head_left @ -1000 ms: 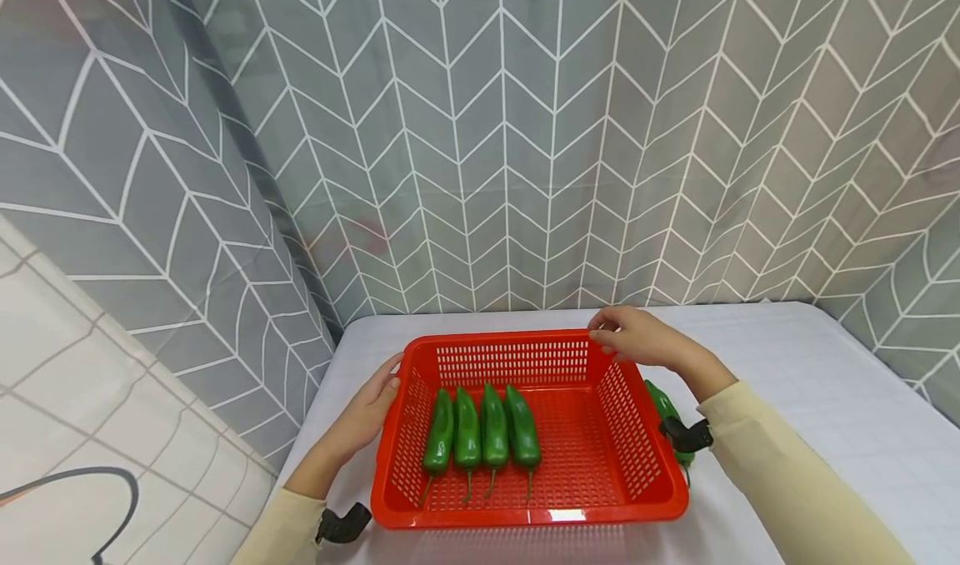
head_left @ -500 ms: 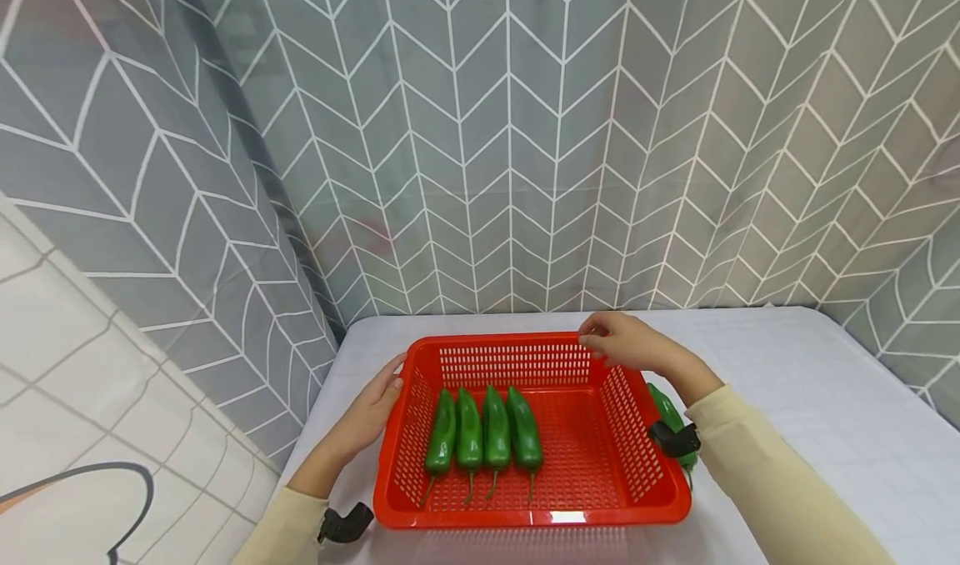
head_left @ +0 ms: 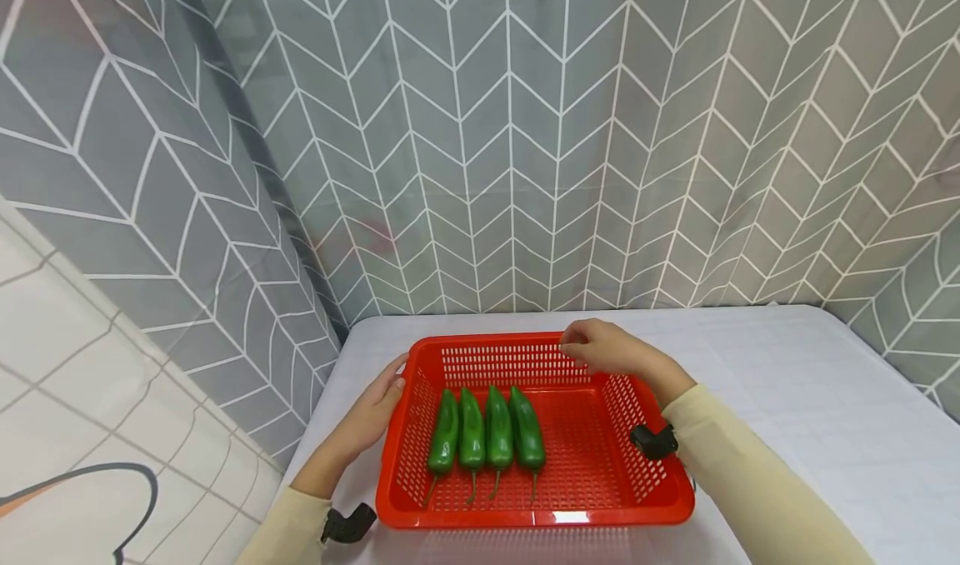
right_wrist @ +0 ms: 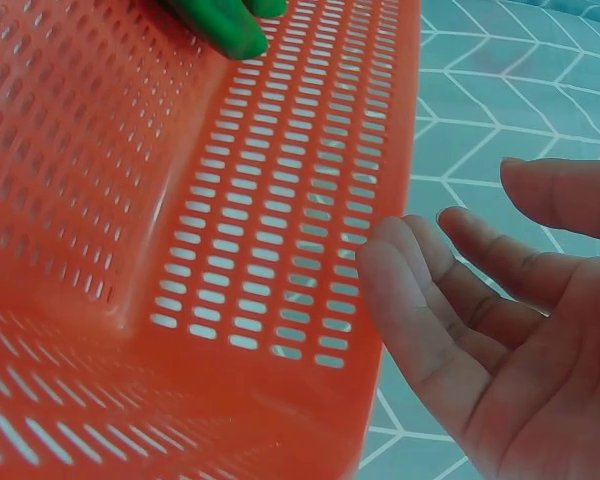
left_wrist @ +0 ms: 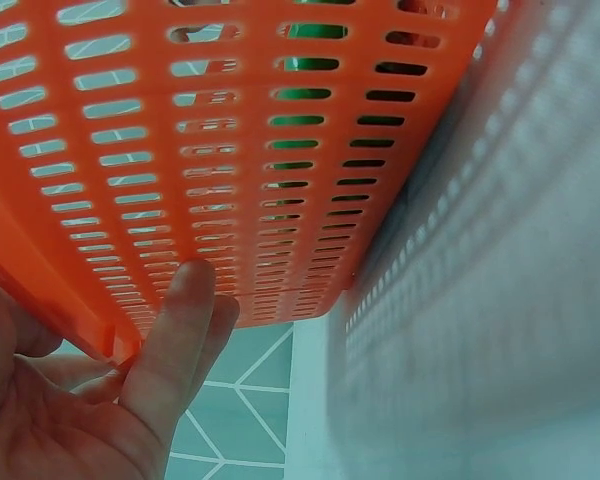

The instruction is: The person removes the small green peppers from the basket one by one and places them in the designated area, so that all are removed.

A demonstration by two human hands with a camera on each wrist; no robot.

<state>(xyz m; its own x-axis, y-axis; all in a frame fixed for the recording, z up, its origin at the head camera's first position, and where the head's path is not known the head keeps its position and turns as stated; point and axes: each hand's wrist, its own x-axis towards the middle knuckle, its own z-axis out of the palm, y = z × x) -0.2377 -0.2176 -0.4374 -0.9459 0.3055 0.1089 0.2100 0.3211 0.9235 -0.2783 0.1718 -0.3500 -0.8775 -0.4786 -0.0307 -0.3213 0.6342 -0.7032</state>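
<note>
Since the earlier frames, the right hand [head_left: 606, 347] has shifted toward nine o'clock, from the far corner of the red basket [head_left: 480, 518] to beside its far wall at one o'clock; by my judgement the work is no further along, since the load is unchanged. Four green peppers [head_left: 498, 432] lie side by side in the basket, toward nine o'clock, stems pointing to six. The right hand's fingers bend softly, thumb well apart, holding nothing; whether they touch the rim I cannot tell. At nine o'clock the left hand [head_left: 378, 402] lies along the rim, fingers mostly straight, touching the basket's outside without a visible grip. The right sleeve [head_left: 742, 457], at four o'clock, now covers a lone pepper [head_left: 693, 482] outside, leaving a sliver of stem. Underneath is a white table [head_left: 780, 373]; a grey chevron curtain [head_left: 532, 190] hangs at twelve.
</note>
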